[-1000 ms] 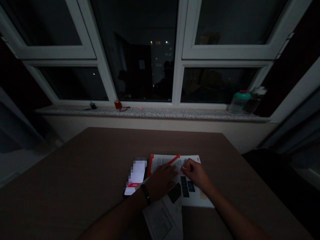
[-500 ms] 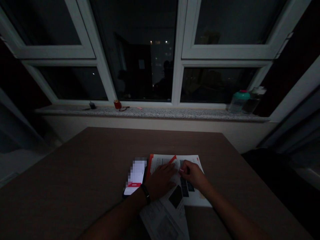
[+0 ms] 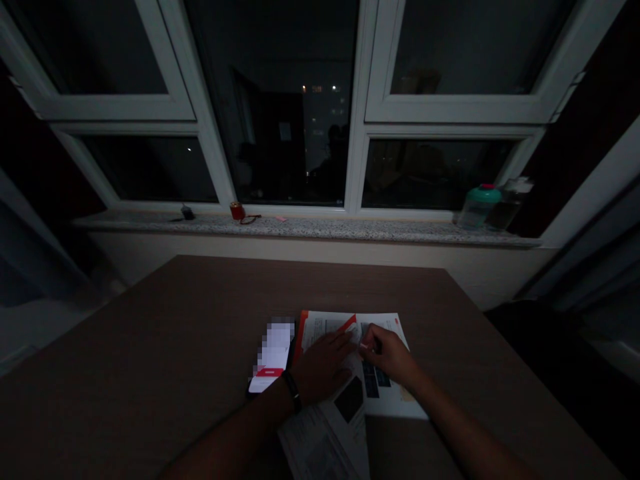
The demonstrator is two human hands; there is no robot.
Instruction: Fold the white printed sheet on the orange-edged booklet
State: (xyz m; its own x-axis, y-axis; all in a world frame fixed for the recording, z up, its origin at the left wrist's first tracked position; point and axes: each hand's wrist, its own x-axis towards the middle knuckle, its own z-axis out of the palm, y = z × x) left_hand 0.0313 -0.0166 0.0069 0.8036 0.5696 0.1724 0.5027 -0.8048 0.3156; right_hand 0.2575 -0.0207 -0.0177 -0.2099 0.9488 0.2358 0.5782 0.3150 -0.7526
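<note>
An open booklet (image 3: 395,407) with white printed pages and an orange-red edge lies on the table. One of its pages (image 3: 325,440) is folded over at a slant, hanging past the booklet's near edge. My left hand (image 3: 323,363), a dark band on its wrist, rests with fingers stretched out on this folded page. Right beside its fingertips, my right hand (image 3: 387,353) is closed in a pinch at the fold's right edge. A small pale spot shows at those fingertips; whether it is paper or a nail is unclear.
A lit phone (image 3: 273,353) lies left of the booklet on the brown table (image 3: 150,347). Behind, the stone windowsill (image 3: 310,229) carries a red can (image 3: 237,211), a small dark object (image 3: 187,212), a teal-lidded jug (image 3: 479,207) and a clear bottle (image 3: 509,203).
The view has shifted slightly. Both hands stay at nearly the same place on the booklet; the folded page's right edge has moved a little to the left near the bottom.
</note>
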